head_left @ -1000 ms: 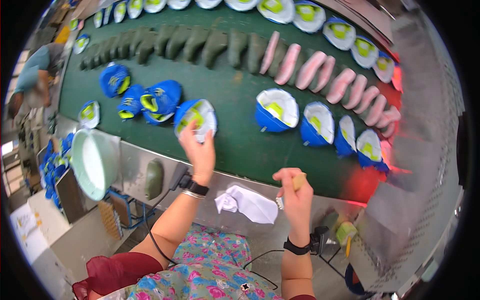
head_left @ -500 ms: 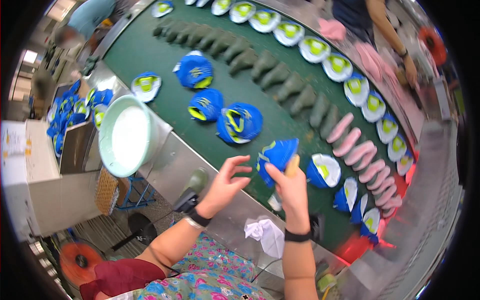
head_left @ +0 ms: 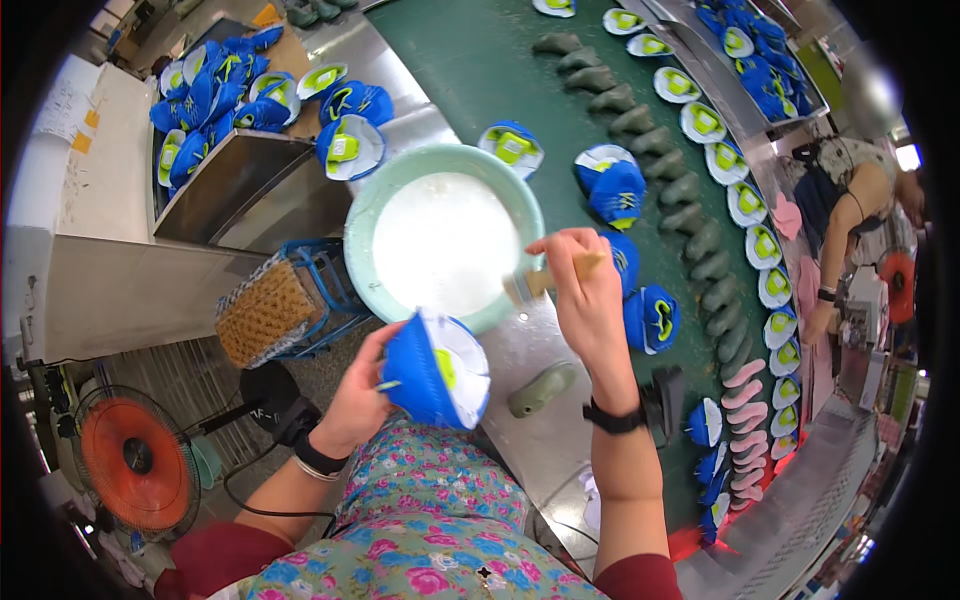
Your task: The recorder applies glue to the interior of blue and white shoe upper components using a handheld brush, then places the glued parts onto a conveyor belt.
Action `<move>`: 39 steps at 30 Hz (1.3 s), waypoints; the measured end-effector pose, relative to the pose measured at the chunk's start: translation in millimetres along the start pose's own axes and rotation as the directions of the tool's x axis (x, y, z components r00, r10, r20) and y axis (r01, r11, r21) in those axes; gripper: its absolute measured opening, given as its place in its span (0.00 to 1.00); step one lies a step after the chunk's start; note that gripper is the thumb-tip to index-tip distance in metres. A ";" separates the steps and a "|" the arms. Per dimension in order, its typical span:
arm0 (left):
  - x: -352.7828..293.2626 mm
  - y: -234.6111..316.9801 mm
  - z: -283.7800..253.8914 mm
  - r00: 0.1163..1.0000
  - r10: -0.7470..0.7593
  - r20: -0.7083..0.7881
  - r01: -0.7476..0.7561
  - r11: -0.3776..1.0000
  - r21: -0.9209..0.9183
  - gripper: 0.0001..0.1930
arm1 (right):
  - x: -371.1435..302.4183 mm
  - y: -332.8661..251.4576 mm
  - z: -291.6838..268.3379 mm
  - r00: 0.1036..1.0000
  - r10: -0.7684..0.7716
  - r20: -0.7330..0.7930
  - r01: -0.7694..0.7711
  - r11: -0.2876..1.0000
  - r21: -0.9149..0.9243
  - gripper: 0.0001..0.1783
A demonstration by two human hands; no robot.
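My left hand (head_left: 355, 400) is closed around the side of a blue shoe upper (head_left: 415, 375). The upper's white lining and a lime patch face right. In my right hand (head_left: 592, 310) is a wooden-handled flat brush (head_left: 530, 287), gripped by its handle. Its bristles hang at the right rim of a pale green basin (head_left: 362, 240), close to the white liquid (head_left: 445, 240) inside. Just left of and below the brush, the upper stays apart from it.
On the green belt (head_left: 440, 50) lie more blue uppers (head_left: 655, 318), a row of dark green foot-shaped forms (head_left: 683, 190) and pink insoles (head_left: 745, 420). A green shoe-like form (head_left: 543, 390) rests on the metal edge. Left are piled uppers (head_left: 215, 85), a stool (head_left: 262, 315) and an orange fan (head_left: 137, 455).
The blue upper has passed from my right hand to my left, which was empty. My right hand and brush are now at the basin. The view has swung left.
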State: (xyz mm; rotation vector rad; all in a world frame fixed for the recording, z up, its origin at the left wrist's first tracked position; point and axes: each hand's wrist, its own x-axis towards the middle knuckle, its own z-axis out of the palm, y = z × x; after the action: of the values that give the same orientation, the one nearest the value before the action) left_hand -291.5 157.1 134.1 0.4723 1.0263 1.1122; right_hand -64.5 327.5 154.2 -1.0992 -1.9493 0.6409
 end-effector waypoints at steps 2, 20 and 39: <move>7.9 0.6 -43.7 0.984 0.124 -0.127 -0.131 0.990 -0.046 0.28 | 17.2 9.7 51.4 0.886 0.452 0.104 -0.463 0.875 0.145 0.07; 124.3 18.3 -103.4 0.998 0.053 -0.026 -0.058 0.973 -0.224 0.26 | 54.1 -9.1 94.0 0.919 0.343 0.191 -0.385 0.886 0.258 0.10; 148.2 22.7 -75.8 0.984 -0.169 -0.061 0.149 0.957 -0.250 0.24 | 0.5 5.8 32.6 0.749 0.662 -0.006 -0.648 0.735 0.202 0.08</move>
State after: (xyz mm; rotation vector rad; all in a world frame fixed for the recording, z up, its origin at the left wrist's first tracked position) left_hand -356.9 287.0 50.2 0.1440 0.9645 1.1023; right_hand -88.9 329.3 132.0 -1.6750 -1.3571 1.1144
